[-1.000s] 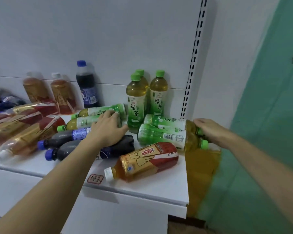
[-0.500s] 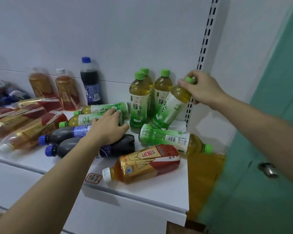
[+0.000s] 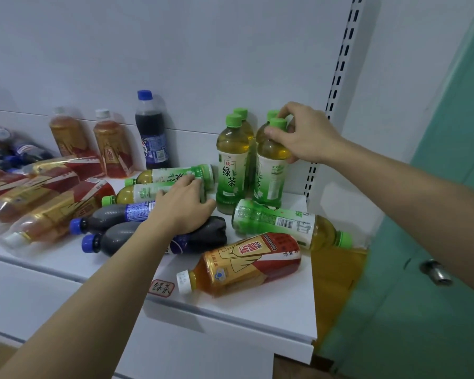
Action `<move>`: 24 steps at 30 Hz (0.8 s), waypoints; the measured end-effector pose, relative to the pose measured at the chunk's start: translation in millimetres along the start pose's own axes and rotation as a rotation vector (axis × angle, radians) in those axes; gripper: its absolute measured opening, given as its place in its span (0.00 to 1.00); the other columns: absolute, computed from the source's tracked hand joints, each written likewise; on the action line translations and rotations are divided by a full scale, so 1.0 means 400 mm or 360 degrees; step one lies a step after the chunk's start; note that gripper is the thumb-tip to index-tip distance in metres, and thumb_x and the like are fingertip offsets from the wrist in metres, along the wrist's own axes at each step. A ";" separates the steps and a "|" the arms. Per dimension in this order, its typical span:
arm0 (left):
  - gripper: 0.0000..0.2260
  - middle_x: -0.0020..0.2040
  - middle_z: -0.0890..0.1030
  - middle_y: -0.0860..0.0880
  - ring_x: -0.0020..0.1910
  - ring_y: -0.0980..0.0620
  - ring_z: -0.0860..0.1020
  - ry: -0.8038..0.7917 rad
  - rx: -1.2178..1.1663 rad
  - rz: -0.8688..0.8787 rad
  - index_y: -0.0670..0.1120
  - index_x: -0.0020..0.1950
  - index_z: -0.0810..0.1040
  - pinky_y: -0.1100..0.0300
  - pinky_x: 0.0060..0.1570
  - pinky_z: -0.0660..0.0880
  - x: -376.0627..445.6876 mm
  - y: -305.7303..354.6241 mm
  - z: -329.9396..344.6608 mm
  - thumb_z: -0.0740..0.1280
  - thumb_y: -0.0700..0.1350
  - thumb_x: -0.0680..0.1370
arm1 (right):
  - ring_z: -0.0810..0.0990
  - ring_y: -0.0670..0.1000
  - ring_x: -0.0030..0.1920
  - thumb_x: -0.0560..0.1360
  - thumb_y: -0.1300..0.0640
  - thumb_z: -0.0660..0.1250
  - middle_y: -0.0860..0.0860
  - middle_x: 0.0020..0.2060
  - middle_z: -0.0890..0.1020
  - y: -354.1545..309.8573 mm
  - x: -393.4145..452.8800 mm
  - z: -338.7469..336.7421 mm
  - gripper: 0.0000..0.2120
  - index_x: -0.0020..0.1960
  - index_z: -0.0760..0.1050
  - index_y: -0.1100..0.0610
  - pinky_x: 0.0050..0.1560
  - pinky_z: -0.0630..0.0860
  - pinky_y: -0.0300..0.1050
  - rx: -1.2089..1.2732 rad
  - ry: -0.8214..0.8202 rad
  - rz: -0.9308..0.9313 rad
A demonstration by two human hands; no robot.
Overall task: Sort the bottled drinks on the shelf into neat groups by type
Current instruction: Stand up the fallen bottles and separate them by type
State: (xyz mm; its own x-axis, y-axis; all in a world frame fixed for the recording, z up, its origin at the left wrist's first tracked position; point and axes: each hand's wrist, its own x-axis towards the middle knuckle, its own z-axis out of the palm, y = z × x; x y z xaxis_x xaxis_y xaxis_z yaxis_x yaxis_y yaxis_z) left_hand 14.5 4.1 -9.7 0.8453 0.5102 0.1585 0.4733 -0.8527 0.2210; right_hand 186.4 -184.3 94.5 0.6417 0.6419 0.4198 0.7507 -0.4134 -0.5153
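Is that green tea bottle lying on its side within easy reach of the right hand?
Probably yes. The lying green tea bottle sits just below the right hand, nothing covers it, though that hand grips an upright bottle now.

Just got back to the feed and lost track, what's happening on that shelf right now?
A person is sorting bottles on the white shelf. The right hand grips the green cap of an upright green-tea plastic bottle standing with the other upright green teas at the back. The left hand rests on lying green-tea bottles. One green tea, dark blue-capped cola bottles and amber tea bottles lie unsorted.
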 end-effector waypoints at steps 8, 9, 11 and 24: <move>0.29 0.82 0.59 0.47 0.78 0.44 0.63 0.0005 0.0027 -0.0010 0.47 0.79 0.64 0.36 0.72 0.61 0.006 -0.003 0.002 0.59 0.57 0.81 | 0.80 0.49 0.47 0.82 0.42 0.60 0.52 0.52 0.79 0.126 -0.186 -0.056 0.16 0.60 0.70 0.54 0.42 0.76 0.43 -0.0178 -0.0223 0.0156; 0.29 0.82 0.58 0.47 0.78 0.44 0.62 0.0004 0.0026 -0.0011 0.47 0.79 0.64 0.36 0.72 0.61 0.007 -0.003 0.003 0.59 0.57 0.81 | 0.80 0.49 0.47 0.82 0.39 0.57 0.51 0.53 0.79 0.150 -0.223 -0.052 0.18 0.61 0.70 0.53 0.43 0.79 0.44 -0.0199 -0.0359 0.0281; 0.29 0.82 0.59 0.47 0.78 0.44 0.62 0.0006 0.0023 -0.0014 0.46 0.79 0.64 0.36 0.72 0.61 0.008 -0.002 0.004 0.59 0.57 0.81 | 0.84 0.53 0.46 0.81 0.35 0.54 0.50 0.56 0.77 0.192 -0.298 -0.033 0.23 0.64 0.68 0.52 0.45 0.83 0.50 -0.0030 -0.0632 0.0647; 0.29 0.81 0.61 0.47 0.77 0.43 0.64 0.0019 -0.0010 -0.0013 0.46 0.79 0.64 0.36 0.72 0.63 -0.002 -0.002 -0.004 0.60 0.57 0.81 | 0.82 0.52 0.34 0.76 0.65 0.73 0.61 0.45 0.82 0.105 -0.274 -0.093 0.09 0.56 0.81 0.60 0.41 0.84 0.47 0.0769 -0.0153 0.0405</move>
State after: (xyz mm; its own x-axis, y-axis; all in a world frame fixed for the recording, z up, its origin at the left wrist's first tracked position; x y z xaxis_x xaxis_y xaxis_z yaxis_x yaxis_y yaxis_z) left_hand 12.9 4.7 -8.4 0.8382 0.5187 0.1684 0.4787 -0.8478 0.2283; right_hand 153.5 -295.8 54.7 0.7592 0.6258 0.1789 0.4019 -0.2346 -0.8851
